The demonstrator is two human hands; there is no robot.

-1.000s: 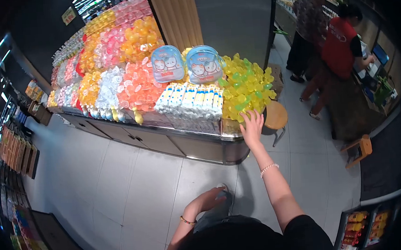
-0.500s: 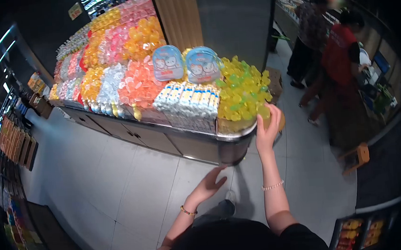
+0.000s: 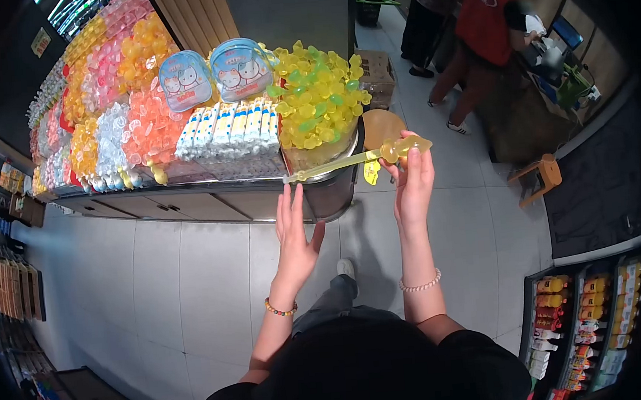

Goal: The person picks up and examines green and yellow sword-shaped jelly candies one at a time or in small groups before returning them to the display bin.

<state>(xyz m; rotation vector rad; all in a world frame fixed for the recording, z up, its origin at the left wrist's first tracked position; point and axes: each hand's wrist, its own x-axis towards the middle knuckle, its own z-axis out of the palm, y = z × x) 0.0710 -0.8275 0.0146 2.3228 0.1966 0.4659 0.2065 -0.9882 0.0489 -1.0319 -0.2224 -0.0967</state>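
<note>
My right hand [image 3: 413, 186] grips a translucent yellow wand [image 3: 340, 166] by its thick, knobbly head. The long thin stem points left, nearly level, and a small yellow tag [image 3: 371, 172] hangs beneath it. Close under the stem's far end is my left hand [image 3: 293, 235], fingers stretched out, holding nothing. Just beyond the wand, a heap of similar yellow and green translucent pieces [image 3: 317, 96] fills the rounded end of the display counter [image 3: 224, 201].
White, blue-patterned packs [image 3: 226, 128] and two blue cartoon cases [image 3: 241, 68] sit left of the heap, beside orange pieces [image 3: 155, 119]. A person in a red vest [image 3: 488, 21] stands at a desk. A wooden stool [image 3: 540, 177] and bottle shelves [image 3: 585, 323] are at right.
My right hand has drawn back from the yellow heap with the wand in it. My left hand has risen toward the wand's thin end. The view has shifted right.
</note>
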